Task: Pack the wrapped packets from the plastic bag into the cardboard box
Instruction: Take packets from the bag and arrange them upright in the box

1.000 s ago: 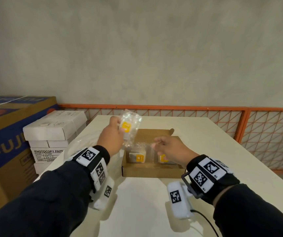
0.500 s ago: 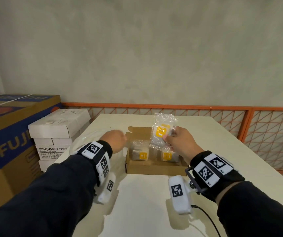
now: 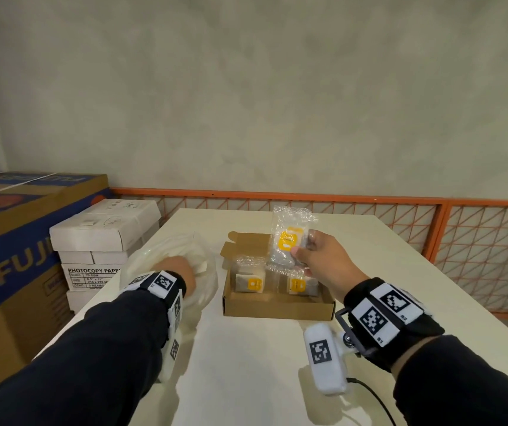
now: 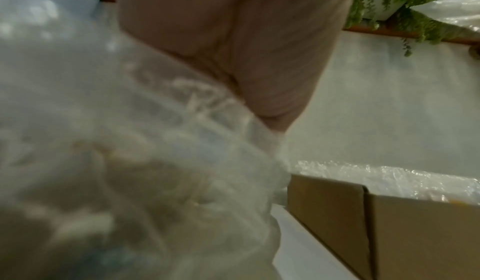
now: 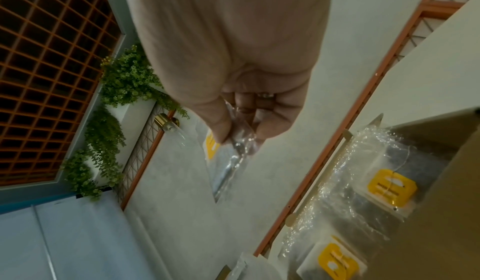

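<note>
Since the frame half a second earlier, the left hand (image 3: 182, 272) has been moved away from the box edge and lowered into the clear plastic bag (image 3: 166, 256) at the left side of the table (image 3: 246, 364), while the right hand (image 3: 323, 259) is kept above the box with little change of place. A wrapped packet (image 3: 289, 238) with a yellow label is held upright by the right hand, pinched between thumb and curled fingers; in the right wrist view the clear wrapper (image 5: 233, 151) is seen clamped between the thumb and fingers (image 5: 270, 124). The packet is held over the far right part of the open cardboard box (image 3: 277, 307), not yet set down.

Two more wrapped packets are seen lying inside the box, one at the left (image 3: 251, 279) and one at the right (image 3: 300, 285), side by side with yellow labels facing the camera.

The left hand's fingers are hidden by the plastic film in the head view, and in the left wrist view only the palm (image 4: 233, 48) is shown above blurred plastic (image 4: 130, 161), so whether anything is gripped cannot be told. The bag is seen just beside the left wall of the box (image 4: 389, 223).

Reams of photocopy paper (image 3: 105, 241) are stacked beside the table at the left, next to a large Fuji carton (image 3: 16, 256). An orange mesh fence (image 3: 477, 241) is seen behind the table.
</note>
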`<move>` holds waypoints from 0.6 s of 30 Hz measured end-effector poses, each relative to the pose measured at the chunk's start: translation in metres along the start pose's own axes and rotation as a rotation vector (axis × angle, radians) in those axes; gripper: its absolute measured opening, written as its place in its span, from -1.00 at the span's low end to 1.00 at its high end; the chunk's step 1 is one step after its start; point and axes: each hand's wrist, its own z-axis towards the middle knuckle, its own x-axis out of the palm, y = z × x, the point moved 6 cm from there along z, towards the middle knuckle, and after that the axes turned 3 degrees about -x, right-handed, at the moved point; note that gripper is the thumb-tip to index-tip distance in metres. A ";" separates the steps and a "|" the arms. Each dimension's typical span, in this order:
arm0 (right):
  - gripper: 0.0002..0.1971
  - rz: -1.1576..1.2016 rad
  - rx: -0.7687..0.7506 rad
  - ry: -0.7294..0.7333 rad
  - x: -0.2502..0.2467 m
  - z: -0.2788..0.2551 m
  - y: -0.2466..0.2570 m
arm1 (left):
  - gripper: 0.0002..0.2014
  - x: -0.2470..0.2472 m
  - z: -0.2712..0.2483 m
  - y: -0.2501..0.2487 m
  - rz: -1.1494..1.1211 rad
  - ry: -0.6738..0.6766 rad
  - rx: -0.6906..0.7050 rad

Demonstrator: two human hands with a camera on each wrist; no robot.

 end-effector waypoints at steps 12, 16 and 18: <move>-0.77 0.020 0.010 0.004 0.001 -0.005 -0.008 | -0.69 -0.045 -0.004 0.023 -0.234 -0.308 -0.090; -0.72 0.036 0.018 0.019 0.004 -0.008 -0.007 | -0.76 -0.048 -0.006 0.024 -0.107 -0.259 -0.091; -0.72 0.025 0.012 0.029 0.005 -0.008 -0.006 | -0.74 -0.051 -0.008 0.024 -0.145 -0.273 -0.089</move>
